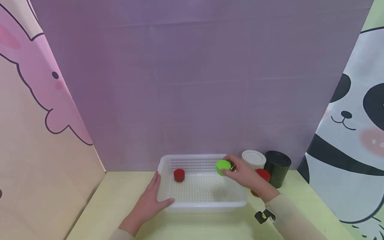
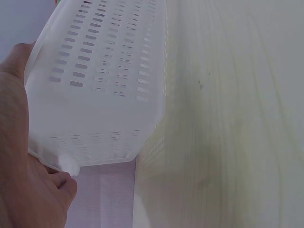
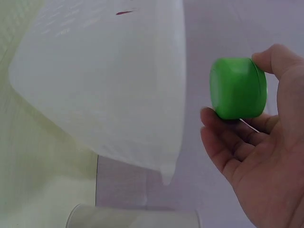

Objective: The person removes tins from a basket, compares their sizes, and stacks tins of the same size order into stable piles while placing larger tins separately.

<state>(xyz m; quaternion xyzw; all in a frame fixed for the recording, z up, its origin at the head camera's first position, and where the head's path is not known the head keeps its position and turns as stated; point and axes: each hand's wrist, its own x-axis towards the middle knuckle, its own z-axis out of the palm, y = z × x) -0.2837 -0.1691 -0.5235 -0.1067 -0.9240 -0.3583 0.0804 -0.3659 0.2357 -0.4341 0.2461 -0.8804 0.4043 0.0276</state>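
A white plastic basket (image 1: pixel 207 204) with slotted walls stands on the table. My left hand (image 1: pixel 149 200) grips its left end, thumb on the front rim; in the left wrist view the fingers (image 2: pixel 59 183) curl at the rim's corner. Between thumb and fingers my right hand (image 1: pixel 244 171) pinches a small green round container (image 1: pixel 223 166) above the basket's right side. The right wrist view shows this green container (image 3: pixel 237 88) held level with the rim, apart from the wall. A small red round container (image 1: pixel 179 175) lies inside the basket at the left.
Right of the basket stand a white-lidded can (image 1: pixel 254 157), a dark can with a black lid (image 1: pixel 279 168) and a red-lidded jar (image 1: pixel 263 174), partly hidden by the right forearm. A purple backdrop (image 1: pixel 195 83) rises behind the pale table (image 1: pixel 192 226).
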